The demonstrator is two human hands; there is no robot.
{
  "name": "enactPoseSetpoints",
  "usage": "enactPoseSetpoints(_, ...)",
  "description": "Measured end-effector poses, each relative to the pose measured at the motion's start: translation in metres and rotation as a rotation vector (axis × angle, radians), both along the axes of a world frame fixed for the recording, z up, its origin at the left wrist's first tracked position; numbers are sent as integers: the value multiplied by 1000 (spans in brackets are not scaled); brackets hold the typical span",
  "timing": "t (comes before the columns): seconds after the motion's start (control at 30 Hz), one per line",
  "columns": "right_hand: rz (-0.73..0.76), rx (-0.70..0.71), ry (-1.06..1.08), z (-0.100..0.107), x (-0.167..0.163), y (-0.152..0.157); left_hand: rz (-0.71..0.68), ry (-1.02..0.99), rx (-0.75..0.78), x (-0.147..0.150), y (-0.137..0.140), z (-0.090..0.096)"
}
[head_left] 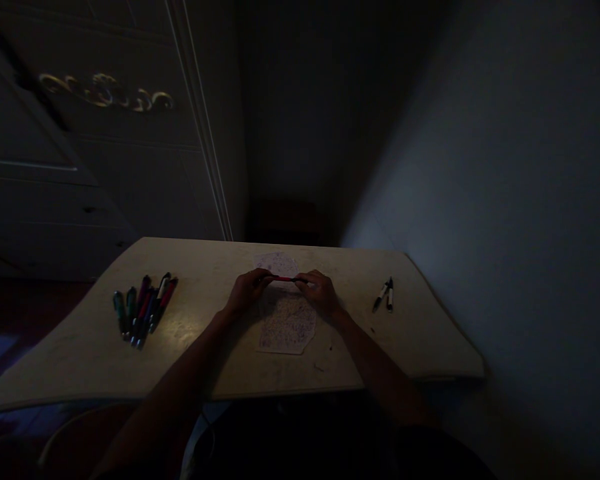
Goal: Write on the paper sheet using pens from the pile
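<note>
Between my two hands a red pen (283,279) is held level above a sheet of paper (286,327) covered in small marks. My left hand (250,289) is closed on the pen's left end. Its right, dark end is pinched by my right hand (320,291). The fingers hide both tips of the pen. Under and behind the hands the paper stretches toward the far edge of the table.
A pale table (205,367) spans the view. Several pens (147,310) lie bunched at its left, and two white-and-black pens (384,295) at its right. A dark cabinet (130,167) stands behind on the left; a wall (505,200) borders the right.
</note>
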State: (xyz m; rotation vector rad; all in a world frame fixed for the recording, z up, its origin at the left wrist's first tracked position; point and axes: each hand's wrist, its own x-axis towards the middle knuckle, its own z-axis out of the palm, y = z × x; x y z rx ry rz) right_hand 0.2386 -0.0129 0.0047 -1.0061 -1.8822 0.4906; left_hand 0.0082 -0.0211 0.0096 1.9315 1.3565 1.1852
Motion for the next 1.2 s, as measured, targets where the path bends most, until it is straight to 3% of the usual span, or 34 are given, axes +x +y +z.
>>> enactPoseSetpoints(0.27, 65, -2, 40, 4, 1, -4, 55, -38, -167, 1, -5, 4)
enactPoseSetpoints(0.5, 17, -58, 57, 9, 1, -7, -30, -225, -104, 0, -1, 3)
enactPoseSetpoints(0.67, 17, -55, 43, 9, 1, -7, -25, -92, -74, -2, 1, 1)
enactPoseSetpoints(0.8, 26, -57, 42, 9, -1, -7, 31, -37, -109, -1, 0, 1)
enactPoseSetpoints(0.97, 65, -55, 32, 9, -3, -8, 104, -164, -227, 2, -1, 2)
enactPoseSetpoints(1.07, 55, -66, 32, 10, -2, -8, 65, -203, -248, 1, -1, 2)
enactPoseSetpoints(1.2, 26, -66, 46, 9, 1, -7, -45, -260, -142, -2, 1, 3)
